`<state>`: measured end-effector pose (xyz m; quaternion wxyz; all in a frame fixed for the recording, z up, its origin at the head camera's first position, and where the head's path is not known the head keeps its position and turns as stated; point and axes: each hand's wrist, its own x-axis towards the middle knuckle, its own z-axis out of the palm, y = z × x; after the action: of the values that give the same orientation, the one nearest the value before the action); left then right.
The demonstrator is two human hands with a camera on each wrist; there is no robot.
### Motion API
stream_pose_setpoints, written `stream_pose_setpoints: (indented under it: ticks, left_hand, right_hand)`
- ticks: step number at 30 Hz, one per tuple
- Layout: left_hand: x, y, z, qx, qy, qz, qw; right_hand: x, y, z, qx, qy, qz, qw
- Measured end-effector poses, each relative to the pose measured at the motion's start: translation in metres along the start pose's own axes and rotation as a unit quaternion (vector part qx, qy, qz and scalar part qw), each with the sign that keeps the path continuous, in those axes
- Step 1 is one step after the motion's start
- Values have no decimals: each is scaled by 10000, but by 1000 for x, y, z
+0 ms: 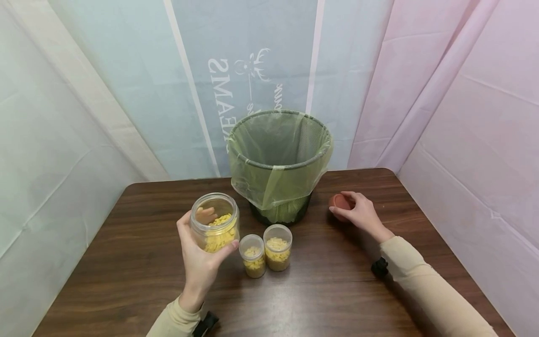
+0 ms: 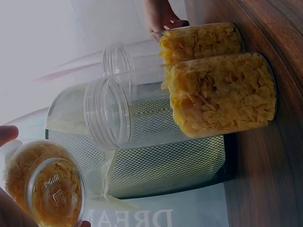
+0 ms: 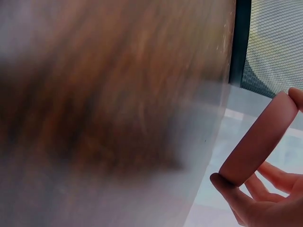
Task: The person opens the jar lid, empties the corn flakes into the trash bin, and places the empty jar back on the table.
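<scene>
My left hand (image 1: 199, 269) grips a wide clear jar (image 1: 221, 234) of yellow corn flakes, lidless and lifted above the table. Its moulded base and the flakes pressed against it show in the left wrist view. Just right of it, two smaller clear jars (image 1: 254, 264) (image 1: 278, 256) stand side by side on the table, both lidless and partly filled with flakes. Over on the right side, my right hand (image 1: 363, 216) pinches a reddish-brown round disc, like a jar lid (image 1: 340, 202), between thumb and fingers. The right wrist view shows this lid (image 3: 260, 137) tilted on edge.
A black mesh bin (image 1: 290, 213) with a pale green liner bag (image 1: 252, 180) over its rim stands behind the small jars. Everything rests on a dark wood table (image 1: 139, 262). Fabric curtains (image 1: 353, 84) enclose the back and sides.
</scene>
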<state>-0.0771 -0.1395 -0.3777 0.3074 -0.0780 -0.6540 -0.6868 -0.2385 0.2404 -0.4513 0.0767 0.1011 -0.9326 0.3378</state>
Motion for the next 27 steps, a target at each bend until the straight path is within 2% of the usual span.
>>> stream_pose_setpoints:
  ticks: [15, 27]
  left_hand:
    - [1, -1, -7, -27, 244, -144, 9996]
    - [3, 0, -10, -48, 320, -127, 9994]
  right_hand:
    - [29, 16, -4, -441, -244, -5, 9987]
    - [51, 16, -9, -694, -510, 152, 9962]
